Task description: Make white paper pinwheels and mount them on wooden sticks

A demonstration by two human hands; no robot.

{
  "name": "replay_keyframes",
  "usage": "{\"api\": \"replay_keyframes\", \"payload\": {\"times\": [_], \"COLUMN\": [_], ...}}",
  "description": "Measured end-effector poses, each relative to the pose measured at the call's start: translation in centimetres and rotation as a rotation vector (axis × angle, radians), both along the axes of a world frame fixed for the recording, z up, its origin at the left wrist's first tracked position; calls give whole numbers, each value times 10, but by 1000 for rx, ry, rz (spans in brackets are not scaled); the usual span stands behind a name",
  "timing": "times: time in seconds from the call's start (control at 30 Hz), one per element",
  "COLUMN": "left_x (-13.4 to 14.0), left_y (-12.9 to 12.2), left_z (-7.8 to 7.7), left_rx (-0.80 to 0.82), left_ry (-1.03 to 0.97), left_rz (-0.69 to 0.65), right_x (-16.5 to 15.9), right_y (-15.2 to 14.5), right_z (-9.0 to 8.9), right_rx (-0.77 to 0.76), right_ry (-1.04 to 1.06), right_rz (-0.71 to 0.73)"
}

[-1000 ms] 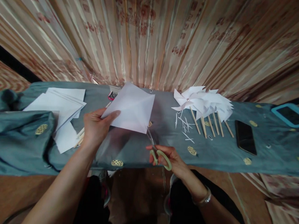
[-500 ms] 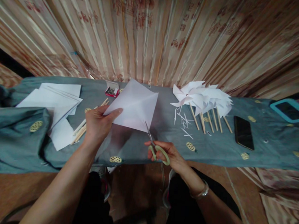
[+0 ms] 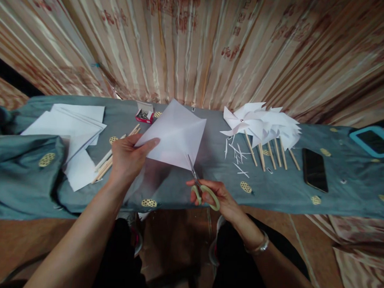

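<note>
White sheet (image 3: 171,136) is the reference, held up over the worktop (image 3: 279,192), corner-on to the body, faint diagonal creases visible. Left hand (image 3: 127,158) is closed on its left corner, thumb flat on top, other fingers mostly hidden underneath. Right hand (image 3: 213,196) is wrapped round the scissors (image 3: 193,172), fingers in the pale green handles; blades are at the sheet's near corner, pointing in toward its middle, tips short of it. Can't tell how far apart the blades are. Bracelet (image 3: 263,245) on the right wrist. Left of the sheet: wooden sticks (image 3: 106,165), partly covered by the left hand, then a loose stack of white paper (image 3: 75,124) further out, with bunched cloth (image 3: 22,170) overlapping its near side. Just beyond the sheet's upper left edge: small red box (image 3: 144,115), flap up, metal bits inside, too small to identify. Right of the sheet: paper slivers (image 3: 239,154) scattered, then a row of overlapping white pinwheels (image 3: 259,121) on wooden sticks, one pin head visible on the nearest. Further right of the sheet: black phone (image 3: 314,170) lying flat, then a blue-framed device (image 3: 375,141). Curtain (image 3: 199,55) hangs behind the sheet.
</note>
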State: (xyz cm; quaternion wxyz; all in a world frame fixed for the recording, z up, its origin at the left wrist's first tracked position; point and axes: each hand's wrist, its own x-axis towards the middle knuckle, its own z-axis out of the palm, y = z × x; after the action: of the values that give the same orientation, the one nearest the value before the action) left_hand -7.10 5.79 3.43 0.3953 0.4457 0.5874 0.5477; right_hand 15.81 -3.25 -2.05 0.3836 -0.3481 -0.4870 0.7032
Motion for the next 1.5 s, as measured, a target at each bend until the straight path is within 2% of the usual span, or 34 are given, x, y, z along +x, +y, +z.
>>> {"api": "replay_keyframes", "payload": {"times": [0.83,1.5], "left_x": [0,-2], "left_y": [-2,-1], "left_z": [2,1], "left_rx": [-33,-13], "left_ry": [2,9], "left_rz": [-5,-17], "right_x": [-2,-6], "right_y": [0,0], "right_z": [0,0], "right_rx": [-15,-114], "right_ry": [9,-32], "right_rz": [-19,-77]}}
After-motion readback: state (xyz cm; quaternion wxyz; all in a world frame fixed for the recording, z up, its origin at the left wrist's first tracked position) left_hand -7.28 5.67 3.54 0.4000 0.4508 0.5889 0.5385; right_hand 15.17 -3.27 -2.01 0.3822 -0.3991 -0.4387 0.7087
